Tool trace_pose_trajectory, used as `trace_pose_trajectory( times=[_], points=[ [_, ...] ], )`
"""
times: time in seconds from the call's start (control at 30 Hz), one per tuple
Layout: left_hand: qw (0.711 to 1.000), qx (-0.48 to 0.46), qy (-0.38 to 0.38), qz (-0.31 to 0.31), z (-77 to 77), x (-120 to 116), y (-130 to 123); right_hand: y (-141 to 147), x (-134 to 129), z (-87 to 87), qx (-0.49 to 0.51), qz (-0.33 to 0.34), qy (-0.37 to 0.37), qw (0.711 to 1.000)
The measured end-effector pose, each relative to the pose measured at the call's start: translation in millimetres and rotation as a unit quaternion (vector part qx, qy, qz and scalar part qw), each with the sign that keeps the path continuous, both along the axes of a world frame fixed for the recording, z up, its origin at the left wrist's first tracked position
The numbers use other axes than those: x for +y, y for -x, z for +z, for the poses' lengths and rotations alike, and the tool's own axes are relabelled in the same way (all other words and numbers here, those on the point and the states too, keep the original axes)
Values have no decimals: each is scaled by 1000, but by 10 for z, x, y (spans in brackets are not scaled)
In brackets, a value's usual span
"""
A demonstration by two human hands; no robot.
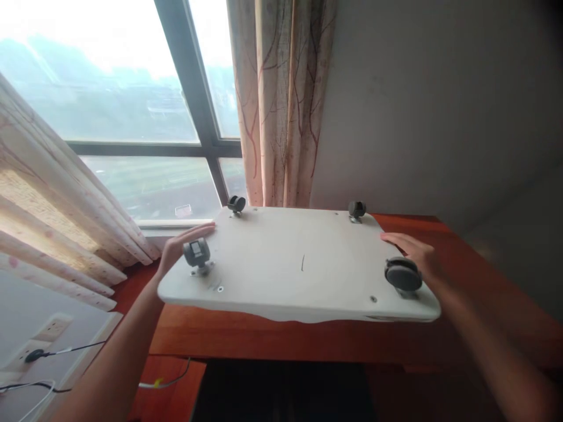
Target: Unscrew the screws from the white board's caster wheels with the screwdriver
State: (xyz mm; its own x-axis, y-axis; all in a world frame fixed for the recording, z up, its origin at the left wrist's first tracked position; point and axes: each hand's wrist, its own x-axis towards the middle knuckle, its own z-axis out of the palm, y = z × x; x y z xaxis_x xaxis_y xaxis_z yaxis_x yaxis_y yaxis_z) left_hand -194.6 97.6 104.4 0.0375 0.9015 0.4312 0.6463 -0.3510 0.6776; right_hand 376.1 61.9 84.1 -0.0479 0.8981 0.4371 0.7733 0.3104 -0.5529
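Note:
A white panel with casters (281,258) is held over the wooden desk, wheel side up. A grey caster stands at each corner, among them the near left caster (196,253) and the near right caster (403,274). Several screw heads and a short dark mark show on its face. My left hand (187,239) grips the left edge, and my right hand (413,249) grips the right edge. Both sets of fingers lie along the sides, partly hidden behind the near casters. What lies under the panel is mostly out of sight.
The reddish wooden desk (475,281) extends to the right against a grey wall (417,105). A window (145,111) with patterned curtains (281,105) stands behind. At lower left are wall sockets (53,328), a black plug (34,355) and loose cables.

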Motion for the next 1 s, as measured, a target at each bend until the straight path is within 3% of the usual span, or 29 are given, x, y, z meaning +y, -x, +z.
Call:
trace_pose_trajectory(
  times=[0.1,0.23,0.4,0.57,0.87,1.0],
  points=[
    [998,4,-16,-58,-128,-51,-29,-52,37,-227,-94,14,-51,994],
    [998,26,-31,-54,-370,-45,-17,-130,93,-453,-200,26,-76,977],
    [996,14,-75,-44,-587,-36,-60,-117,134,-641,-248,8,-134,959],
    [995,25,-86,-43,-609,-10,-84,-101,178,-758,-251,-14,-151,956],
    [996,4,-78,-36,-668,60,-42,-111,233,-796,-185,-7,-109,977],
    [998,-21,-63,-20,-663,112,-31,-85,278,-823,-114,-60,-63,990]
  ],
)
